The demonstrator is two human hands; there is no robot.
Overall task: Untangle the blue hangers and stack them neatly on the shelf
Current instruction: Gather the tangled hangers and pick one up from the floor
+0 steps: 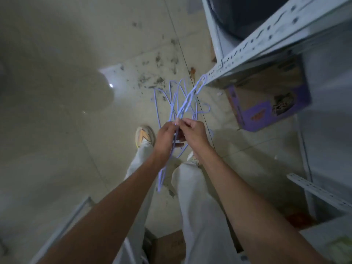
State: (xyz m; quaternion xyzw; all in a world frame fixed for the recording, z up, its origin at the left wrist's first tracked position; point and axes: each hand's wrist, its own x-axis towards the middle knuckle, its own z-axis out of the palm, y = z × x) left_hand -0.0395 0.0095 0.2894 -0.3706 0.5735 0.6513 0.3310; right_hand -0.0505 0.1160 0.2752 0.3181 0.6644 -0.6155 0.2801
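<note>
Your left hand (pixel 166 139) and right hand (pixel 193 135) meet in front of you, knuckles up, fingertips almost touching. Both have their fingers curled around the same bundle of blue hangers (pixel 183 103), pinching the thin wires where they cross. The left fingers close on the wires from the left, the right thumb and fingers from the right, so the grip point sits right between your two sets of fingertips.

Beyond your fingers the hangers fan out in a tangle, away from you, with one long loop (pixel 200 84) reaching up and to the right until it sits at the edge of the metal shelf (pixel 253 48); whether it touches the rail you cannot tell through the blur. Behind your fingers, toward your wrists, more blue wire (pixel 162 178) trails down between your forearms, in front of your pale trousers (pixel 198 206).

Below your left fingers a shoe (pixel 143 136) shows on the tiled floor (pixel 76 111), which is speckled with dark debris past the hangers. To the right of your right fingers a purple cardboard box (pixel 270 105) sits under the shelf rail.
</note>
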